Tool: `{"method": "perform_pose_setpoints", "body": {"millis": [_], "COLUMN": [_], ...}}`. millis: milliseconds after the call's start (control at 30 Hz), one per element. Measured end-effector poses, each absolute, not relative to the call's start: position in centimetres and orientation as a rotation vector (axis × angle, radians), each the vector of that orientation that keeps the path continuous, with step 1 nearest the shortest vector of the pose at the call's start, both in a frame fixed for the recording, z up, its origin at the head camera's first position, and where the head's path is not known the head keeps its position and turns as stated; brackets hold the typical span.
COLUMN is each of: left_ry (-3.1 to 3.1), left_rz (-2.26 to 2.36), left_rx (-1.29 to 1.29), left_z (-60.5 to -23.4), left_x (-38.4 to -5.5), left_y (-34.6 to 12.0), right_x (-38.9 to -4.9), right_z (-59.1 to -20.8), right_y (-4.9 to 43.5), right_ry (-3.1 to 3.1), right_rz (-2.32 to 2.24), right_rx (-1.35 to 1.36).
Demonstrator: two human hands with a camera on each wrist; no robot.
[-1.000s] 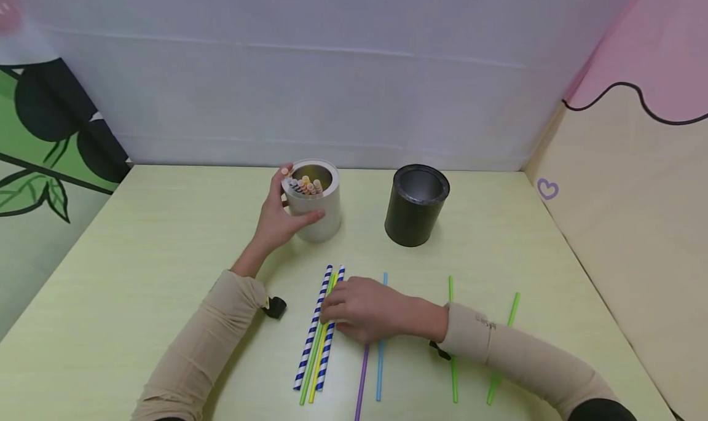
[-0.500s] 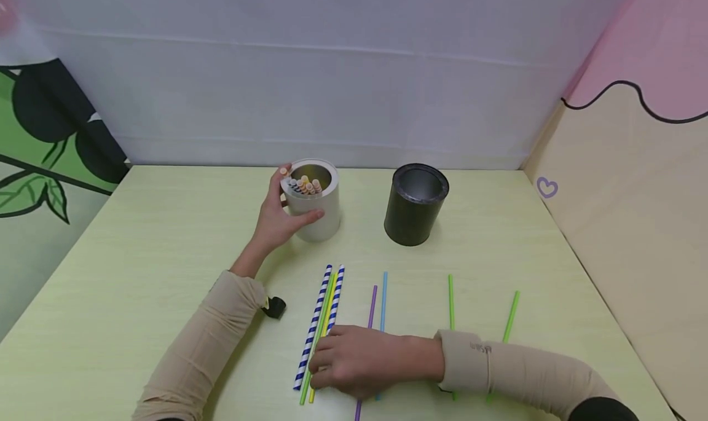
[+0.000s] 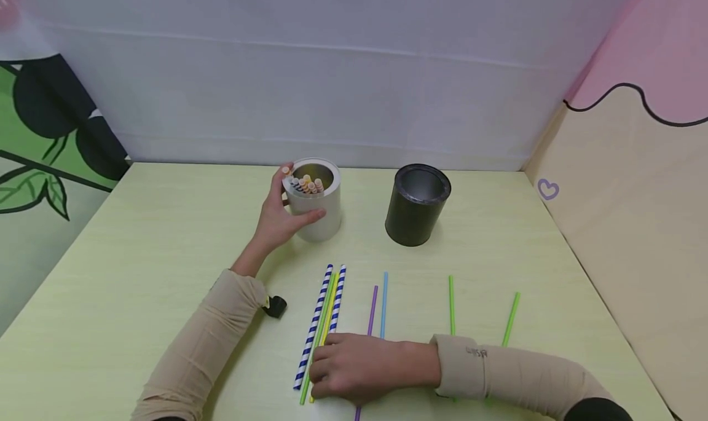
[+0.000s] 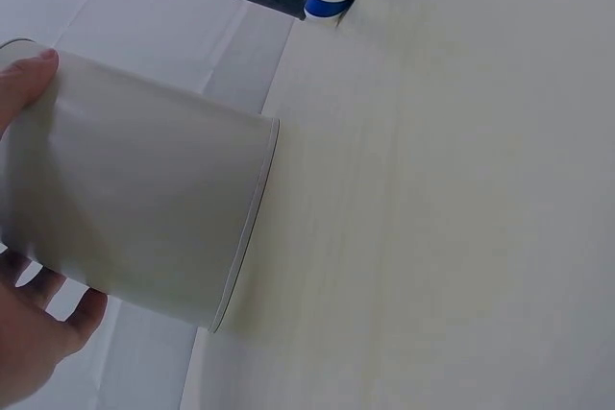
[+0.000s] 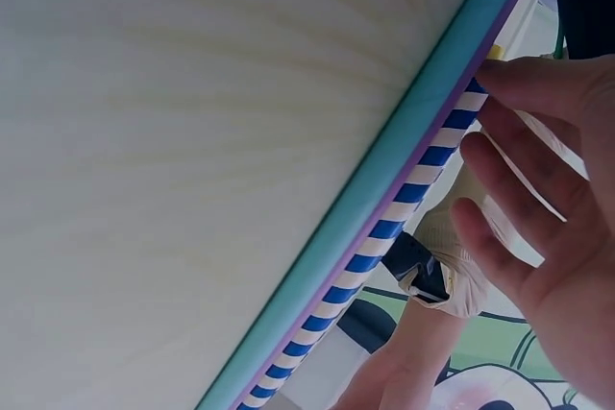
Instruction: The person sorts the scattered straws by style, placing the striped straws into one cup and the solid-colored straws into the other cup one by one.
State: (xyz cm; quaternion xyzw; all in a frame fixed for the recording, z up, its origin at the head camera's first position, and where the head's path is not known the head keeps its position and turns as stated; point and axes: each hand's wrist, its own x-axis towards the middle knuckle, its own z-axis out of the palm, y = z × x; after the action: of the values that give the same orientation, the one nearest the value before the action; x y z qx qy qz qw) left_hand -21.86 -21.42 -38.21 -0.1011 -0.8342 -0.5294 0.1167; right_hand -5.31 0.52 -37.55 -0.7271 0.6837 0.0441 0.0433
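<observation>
My left hand [image 3: 278, 221] grips a white cylindrical can [image 3: 326, 215] standing on the table; several straws [image 3: 306, 185] stick up inside it. My right hand [image 3: 359, 367] lies over the near end of a row of straws. In the right wrist view its thumb and index finger pinch a blue-and-white striped straw [image 5: 389, 228] near one end. Beside that straw lie a yellow straw [image 3: 330, 305], a green straw [image 3: 318, 341] and another striped straw [image 3: 312, 329]. A purple straw [image 3: 373, 310] and a light blue straw [image 3: 384, 304] pass partly hidden under the right hand.
A black can [image 3: 415, 215] stands to the right of the white one. Two green straws, one upright in view [image 3: 452, 304] and one slanted [image 3: 512, 318], lie partly under the right sleeve [image 3: 520, 369]. A pale wall [image 3: 332, 101] rises behind the table.
My right hand has slid from the middle of the straw row towards its near end, uncovering the upper part of the purple straw. The left hand and white can have kept still.
</observation>
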Motion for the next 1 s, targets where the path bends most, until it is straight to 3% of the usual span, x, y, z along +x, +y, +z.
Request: {"method": "perform_pose_setpoints", "body": {"millis": [1000], "left_ry": [-2.446], "left_rz": [-1.551], "left_rx": [-0.297], "left_z": [-38.2], "left_x": [-21.7], "left_y": [-21.4], "right_x": [-5.2], "right_z": [-36.6], "right_y": [0.2], "right_ry": [2.09], "right_rz": [0.192], "right_rx": [-2.253]}}
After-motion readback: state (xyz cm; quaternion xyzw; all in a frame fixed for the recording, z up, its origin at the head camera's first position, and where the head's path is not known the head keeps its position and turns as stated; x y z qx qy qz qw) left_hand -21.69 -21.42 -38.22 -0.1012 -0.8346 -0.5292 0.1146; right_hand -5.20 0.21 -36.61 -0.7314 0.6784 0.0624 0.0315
